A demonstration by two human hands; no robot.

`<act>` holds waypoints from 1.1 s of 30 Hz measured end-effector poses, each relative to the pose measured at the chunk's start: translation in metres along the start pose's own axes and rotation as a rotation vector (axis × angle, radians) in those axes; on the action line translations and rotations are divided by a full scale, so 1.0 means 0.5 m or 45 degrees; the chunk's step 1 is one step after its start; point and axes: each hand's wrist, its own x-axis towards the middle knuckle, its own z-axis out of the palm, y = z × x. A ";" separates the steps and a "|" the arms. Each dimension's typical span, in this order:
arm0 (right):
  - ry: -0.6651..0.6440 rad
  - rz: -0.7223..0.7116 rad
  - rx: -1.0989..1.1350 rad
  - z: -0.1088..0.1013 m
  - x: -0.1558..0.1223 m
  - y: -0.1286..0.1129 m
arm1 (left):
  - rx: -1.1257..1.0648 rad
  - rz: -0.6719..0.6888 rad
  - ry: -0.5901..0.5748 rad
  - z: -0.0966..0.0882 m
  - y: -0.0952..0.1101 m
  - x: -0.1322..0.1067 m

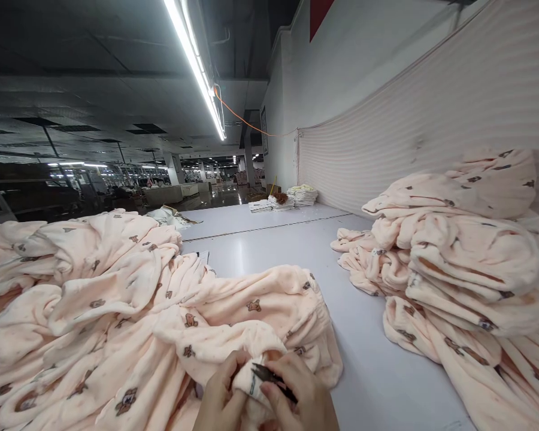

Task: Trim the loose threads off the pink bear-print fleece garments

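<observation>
Low in the middle of the head view, a pale pink fleece garment (pixel 251 287) with small bear prints lies bunched on the table. My left hand (pixel 222 392) is closed on a gathered, cuff-like end of it. My right hand (pixel 303 392) grips small dark thread snips (pixel 273 382), whose tips touch or nearly touch the cloth beside a dark mark. The fingers of that hand cover much of the snips. Whether the blades are parted is hard to make out.
A big heap of matching garments (pixel 94 305) spreads over the left side. More are stacked in a pile (pixel 471 263) on the right, by a striped cloth curtain (pixel 386 137). Folded white bundles (pixel 302 196) sit at the far end of the pale table (pixel 233 251).
</observation>
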 end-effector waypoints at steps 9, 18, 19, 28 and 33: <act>-0.131 -0.050 -0.119 -0.039 0.015 -0.017 | 0.288 0.057 -0.100 -0.004 0.016 -0.003; -0.141 -0.052 -0.079 -0.050 0.000 -0.003 | 0.278 0.048 -0.118 -0.001 0.017 0.002; -0.131 -0.059 -0.083 -0.047 -0.002 -0.001 | 0.289 0.052 -0.125 0.001 0.018 0.003; -0.092 -0.124 -0.182 -0.057 0.012 -0.011 | 0.215 0.051 -0.163 0.002 0.018 0.006; 0.066 -0.011 0.022 -0.025 -0.012 0.015 | -0.175 -0.091 -0.120 0.006 0.002 0.012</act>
